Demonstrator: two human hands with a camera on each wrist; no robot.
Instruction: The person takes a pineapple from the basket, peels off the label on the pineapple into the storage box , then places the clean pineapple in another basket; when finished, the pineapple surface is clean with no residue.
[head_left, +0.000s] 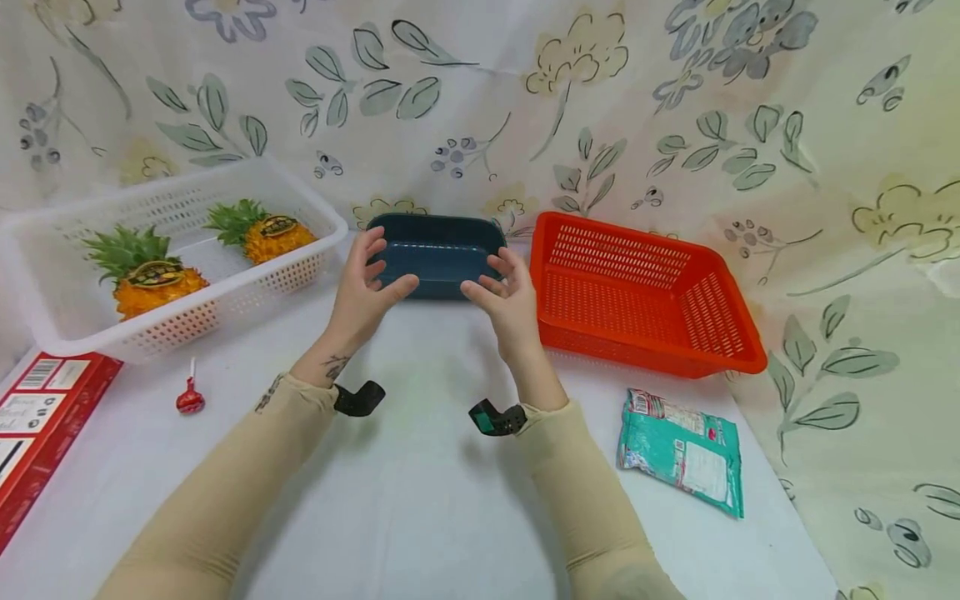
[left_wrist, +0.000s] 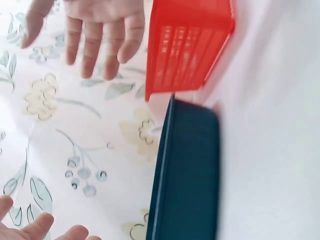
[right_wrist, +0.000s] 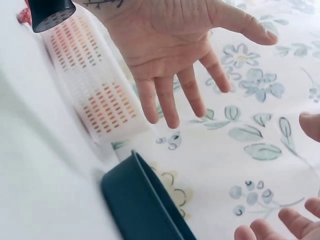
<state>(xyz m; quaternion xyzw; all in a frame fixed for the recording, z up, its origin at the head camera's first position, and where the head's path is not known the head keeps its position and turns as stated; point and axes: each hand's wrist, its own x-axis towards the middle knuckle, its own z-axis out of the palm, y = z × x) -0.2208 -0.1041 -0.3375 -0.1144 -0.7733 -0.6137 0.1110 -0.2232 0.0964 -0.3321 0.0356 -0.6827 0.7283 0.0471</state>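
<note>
Both hands hang in the air before a dark teal tray (head_left: 442,287) at the back middle of the table, palms facing each other. My left hand (head_left: 365,287) is near the tray's left end, fingers spread and holding nothing. Over by its right end, my right hand (head_left: 508,304) likewise has its fingers apart and holds nothing. In the right wrist view the left hand (left_wrist: 30,227) of the left wrist view appears as a spread palm (right_wrist: 165,55) above the tray (right_wrist: 145,205). The tray's inside looks bare in the head view.
At left, a white basket (head_left: 161,329) holds two pineapple-shaped items (head_left: 157,283). An orange-red basket (head_left: 637,354) stands right of the tray. A red lollipop (head_left: 191,398) and a red box (head_left: 52,425) lie at left, a teal packet (head_left: 682,454) at right. Floral cloth hangs behind.
</note>
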